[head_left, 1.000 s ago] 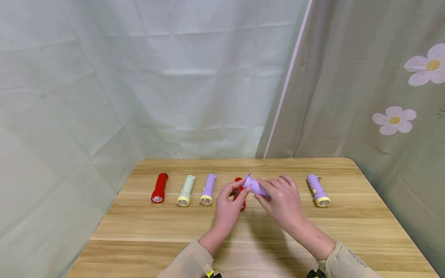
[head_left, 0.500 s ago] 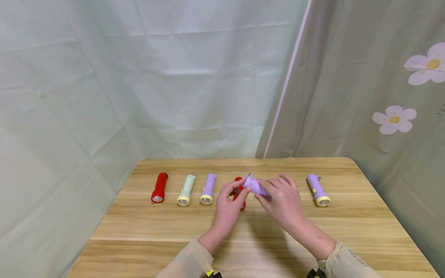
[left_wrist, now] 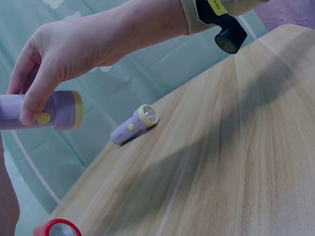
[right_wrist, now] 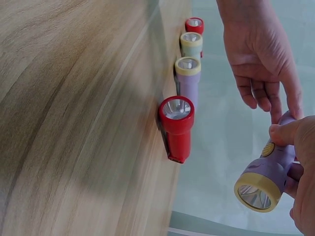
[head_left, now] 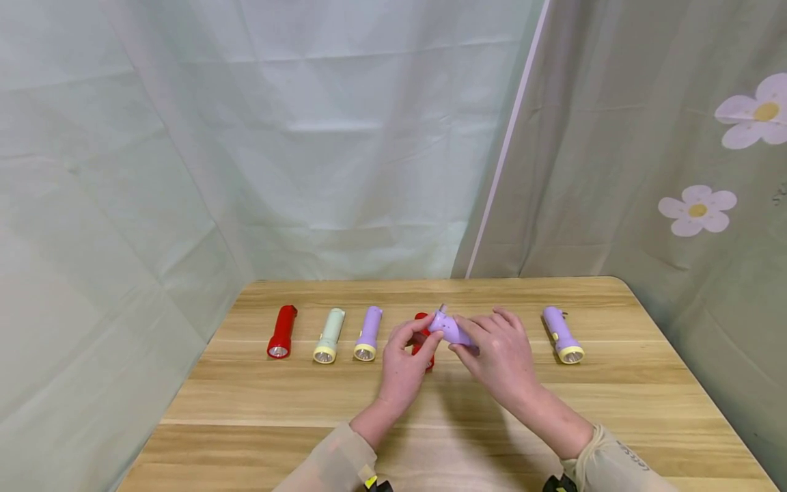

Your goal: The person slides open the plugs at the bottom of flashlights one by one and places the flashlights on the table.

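Note:
Both hands hold a purple flashlight (head_left: 453, 332) above the middle of the table. My right hand (head_left: 505, 355) grips its barrel, the thumb beside the yellow switch (left_wrist: 43, 117) in the left wrist view. With thumb and forefinger my left hand (head_left: 402, 372) pinches the tail end, where a small grey stub (head_left: 442, 308) sticks out. The flashlight's yellow-rimmed lens (right_wrist: 256, 192) faces toward the person; in the head view the right hand hides that end. Beneath the hands lies a red flashlight (right_wrist: 178, 140), partly covered by the left fingers in the head view.
To the left on the wooden table (head_left: 277, 403) lie a red flashlight (head_left: 283, 331), a pale green one (head_left: 330, 335) and a purple one (head_left: 369, 333). Another purple flashlight (head_left: 562, 336) lies at the right. A hanging curtain (head_left: 369, 171) closes off the table's back edge.

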`<move>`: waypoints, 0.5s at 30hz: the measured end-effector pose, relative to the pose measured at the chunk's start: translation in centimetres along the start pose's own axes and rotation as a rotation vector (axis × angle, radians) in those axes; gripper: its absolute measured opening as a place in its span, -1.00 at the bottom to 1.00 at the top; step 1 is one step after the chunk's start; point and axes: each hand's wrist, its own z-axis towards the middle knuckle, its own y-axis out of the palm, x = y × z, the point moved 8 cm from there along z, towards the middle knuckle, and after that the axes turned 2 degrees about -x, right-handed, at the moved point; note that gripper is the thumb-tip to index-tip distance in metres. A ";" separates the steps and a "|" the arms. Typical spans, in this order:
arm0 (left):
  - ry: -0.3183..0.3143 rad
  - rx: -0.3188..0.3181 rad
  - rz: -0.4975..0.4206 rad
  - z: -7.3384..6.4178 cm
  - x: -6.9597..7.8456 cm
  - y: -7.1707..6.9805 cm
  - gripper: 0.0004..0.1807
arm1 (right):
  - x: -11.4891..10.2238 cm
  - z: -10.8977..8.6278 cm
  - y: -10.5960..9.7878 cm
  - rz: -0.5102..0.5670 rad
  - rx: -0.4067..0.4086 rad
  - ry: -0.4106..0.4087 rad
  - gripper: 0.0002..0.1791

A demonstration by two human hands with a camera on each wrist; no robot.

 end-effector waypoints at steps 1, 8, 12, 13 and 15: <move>0.004 0.002 0.000 0.0 0.0 0.0 -0.66 | 0.0 0.0 0.0 0.002 0.001 0.000 -0.46; 0.027 -0.005 -0.001 0.1 0.0 0.0 -0.65 | 0.0 -0.1 0.0 0.006 0.004 -0.004 -0.45; 0.033 -0.013 -0.004 0.1 0.0 0.1 -0.65 | 0.0 -0.1 0.1 0.002 0.008 -0.011 -0.46; 0.034 -0.016 -0.006 0.1 0.1 0.1 -0.65 | 0.0 -0.1 0.1 0.002 0.010 -0.012 -0.46; 0.037 -0.019 -0.008 0.1 0.1 0.1 -0.64 | 0.0 -0.2 0.1 0.001 0.012 -0.015 -0.46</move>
